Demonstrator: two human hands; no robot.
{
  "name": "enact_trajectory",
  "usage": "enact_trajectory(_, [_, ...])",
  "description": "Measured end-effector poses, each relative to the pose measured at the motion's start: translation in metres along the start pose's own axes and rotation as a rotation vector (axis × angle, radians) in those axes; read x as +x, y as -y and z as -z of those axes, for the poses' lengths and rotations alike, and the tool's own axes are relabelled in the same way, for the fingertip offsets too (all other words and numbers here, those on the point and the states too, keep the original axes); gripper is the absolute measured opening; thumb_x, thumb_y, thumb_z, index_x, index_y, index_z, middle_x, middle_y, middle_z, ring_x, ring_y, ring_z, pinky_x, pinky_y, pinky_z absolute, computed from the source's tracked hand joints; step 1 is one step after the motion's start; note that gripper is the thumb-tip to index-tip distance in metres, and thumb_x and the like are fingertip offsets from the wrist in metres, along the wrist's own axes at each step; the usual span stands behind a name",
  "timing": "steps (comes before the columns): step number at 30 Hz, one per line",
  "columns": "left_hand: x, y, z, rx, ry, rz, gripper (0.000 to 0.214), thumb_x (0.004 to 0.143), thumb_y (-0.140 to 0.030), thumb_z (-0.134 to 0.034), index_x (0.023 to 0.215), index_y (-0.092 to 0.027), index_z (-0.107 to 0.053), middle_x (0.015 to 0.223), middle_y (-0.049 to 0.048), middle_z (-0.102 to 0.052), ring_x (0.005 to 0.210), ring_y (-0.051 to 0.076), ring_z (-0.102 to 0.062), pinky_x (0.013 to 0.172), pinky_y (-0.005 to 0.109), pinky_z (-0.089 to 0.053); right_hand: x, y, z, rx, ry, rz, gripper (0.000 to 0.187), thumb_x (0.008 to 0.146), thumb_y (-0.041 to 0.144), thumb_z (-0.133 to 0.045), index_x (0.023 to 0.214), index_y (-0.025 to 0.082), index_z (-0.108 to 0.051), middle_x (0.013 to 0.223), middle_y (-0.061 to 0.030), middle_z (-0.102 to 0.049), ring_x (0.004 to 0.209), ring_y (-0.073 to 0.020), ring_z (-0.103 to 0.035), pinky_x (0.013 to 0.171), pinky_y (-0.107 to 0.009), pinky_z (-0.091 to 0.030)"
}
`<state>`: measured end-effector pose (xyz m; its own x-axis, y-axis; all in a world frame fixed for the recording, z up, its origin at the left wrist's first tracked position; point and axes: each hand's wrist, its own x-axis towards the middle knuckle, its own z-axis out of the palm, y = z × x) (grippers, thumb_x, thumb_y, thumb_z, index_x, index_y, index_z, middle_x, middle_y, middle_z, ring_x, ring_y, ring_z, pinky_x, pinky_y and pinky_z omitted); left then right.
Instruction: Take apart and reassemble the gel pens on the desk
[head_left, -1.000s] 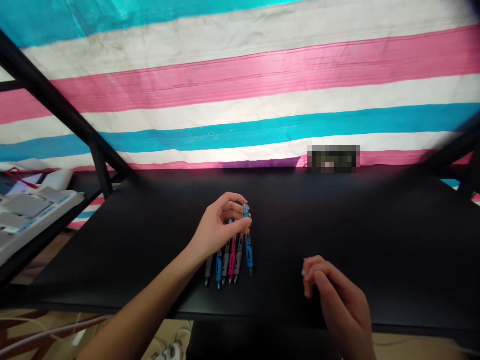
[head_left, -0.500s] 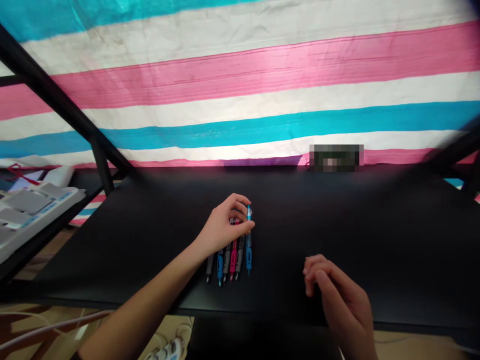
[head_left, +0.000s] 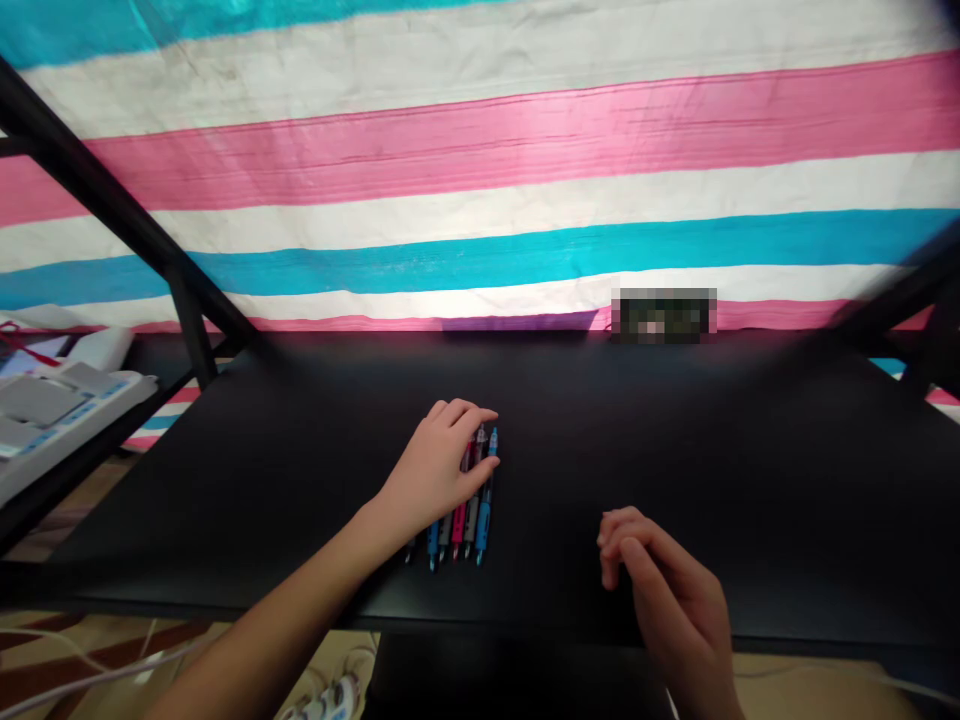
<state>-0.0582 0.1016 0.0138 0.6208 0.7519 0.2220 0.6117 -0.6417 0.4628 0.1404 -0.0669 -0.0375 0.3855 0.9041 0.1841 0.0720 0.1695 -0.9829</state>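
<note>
Several click pens lie side by side on the black tabletop (head_left: 315, 420), partly covered by my left hand (head_left: 439, 455). That hand is open, its thumb and index finger apart over the upper parts of the row. At the right end of the row lies a blue pen (head_left: 484, 525), close to the thumb tip. Next to it are a grey pen (head_left: 471, 528) and a pink pen (head_left: 458, 522); another blue pen (head_left: 433, 540) shows further left. My right hand (head_left: 664, 585) is at the right near the front edge, fingers loosely curled together, with nothing visible in them.
A striped pink, white and blue sheet (head_left: 465, 190) hangs behind the table. Black frame bars (head_left: 187, 320) rise at the left, beside a white object with grey panels (head_left: 52, 410). A pixelated dark object (head_left: 664, 316) stands at the back edge. Cables and a power strip (head_left: 334, 695) lie below.
My left hand has let go of the blue pen, which now lies flat at the row's right end. Its fingers have spread. The view has shifted slightly; my right hand keeps its pose.
</note>
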Motion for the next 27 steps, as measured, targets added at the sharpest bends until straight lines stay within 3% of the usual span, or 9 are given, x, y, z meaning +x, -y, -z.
enact_trajectory(4, [-0.037, -0.011, 0.006, 0.086, -0.072, -0.057, 0.038, 0.094, -0.021, -0.067, 0.132, -0.019, -0.068, 0.128, 0.0152, -0.071, 0.116, 0.035, -0.063, 0.098, 0.053, -0.055, -0.002, -0.002, 0.001, 0.026, -0.015, 0.001, 0.037, 0.109, 0.034, -0.052, 0.074, 0.022, -0.061, 0.074, -0.0039, -0.055, 0.083, -0.0229, -0.057, 0.066, -0.032, -0.043])
enact_trajectory(7, [-0.075, -0.014, 0.001, 0.123, -0.152, -0.085, 0.053, 0.095, -0.031, -0.071, 0.146, -0.022, -0.059, 0.143, 0.0169, -0.065, 0.133, 0.039, -0.058, 0.11, 0.058, -0.05, -0.003, -0.004, 0.0, 0.06, -0.024, -0.001, 0.035, 0.108, 0.032, -0.053, 0.076, 0.022, -0.063, 0.073, -0.0037, -0.055, 0.085, -0.0232, -0.057, 0.067, -0.032, -0.042])
enact_trajectory(11, [-0.106, -0.012, -0.013, 0.232, -0.04, -0.084, 0.074, 0.096, -0.04, -0.071, 0.163, -0.033, -0.041, 0.169, 0.0147, -0.044, 0.156, 0.044, -0.036, 0.121, 0.071, -0.034, -0.002, -0.002, -0.001, 0.083, -0.007, -0.013, 0.035, 0.108, 0.03, -0.054, 0.076, 0.023, -0.063, 0.074, -0.0036, -0.054, 0.088, -0.0229, -0.054, 0.068, -0.031, -0.04])
enact_trajectory(15, [-0.101, -0.007, -0.018, 0.331, 0.051, -0.124, 0.075, 0.095, -0.053, -0.07, 0.164, -0.037, -0.042, 0.173, 0.0145, -0.038, 0.157, 0.051, -0.03, 0.114, 0.084, -0.031, -0.001, 0.001, -0.002, 0.064, 0.002, -0.02, 0.035, 0.108, 0.028, -0.055, 0.073, 0.022, -0.062, 0.078, -0.0043, -0.055, 0.089, -0.0226, -0.053, 0.07, -0.031, -0.04])
enact_trajectory(18, [-0.09, -0.006, -0.018, 0.365, 0.084, -0.144, 0.073, 0.096, -0.057, -0.068, 0.162, -0.037, -0.045, 0.172, 0.0144, -0.038, 0.157, 0.053, -0.029, 0.11, 0.087, -0.032, -0.002, -0.002, 0.001, 0.053, -0.001, -0.002, 0.035, 0.108, 0.026, -0.054, 0.074, 0.022, -0.061, 0.08, -0.0045, -0.056, 0.089, -0.022, -0.053, 0.07, -0.031, -0.041])
enact_trajectory(23, [-0.085, -0.007, -0.022, 0.38, 0.122, -0.156, 0.072, 0.102, -0.057, -0.058, 0.165, -0.028, -0.04, 0.171, 0.013, -0.039, 0.156, 0.048, -0.035, 0.113, 0.084, -0.034, -0.002, -0.01, 0.007, 0.02, 0.066, 0.083, 0.034, 0.109, 0.024, -0.052, 0.077, 0.023, -0.062, 0.077, -0.0034, -0.056, 0.089, -0.0216, -0.055, 0.073, -0.03, -0.043])
enact_trajectory(27, [-0.089, -0.007, -0.025, 0.397, 0.128, -0.119, 0.073, 0.104, -0.057, -0.053, 0.167, -0.025, -0.036, 0.173, 0.0113, -0.036, 0.157, 0.045, -0.034, 0.116, 0.077, -0.038, -0.001, -0.011, 0.008, 0.027, 0.04, 0.046, 0.034, 0.11, 0.024, -0.052, 0.077, 0.023, -0.062, 0.079, -0.0029, -0.056, 0.09, -0.0209, -0.054, 0.074, -0.029, -0.043])
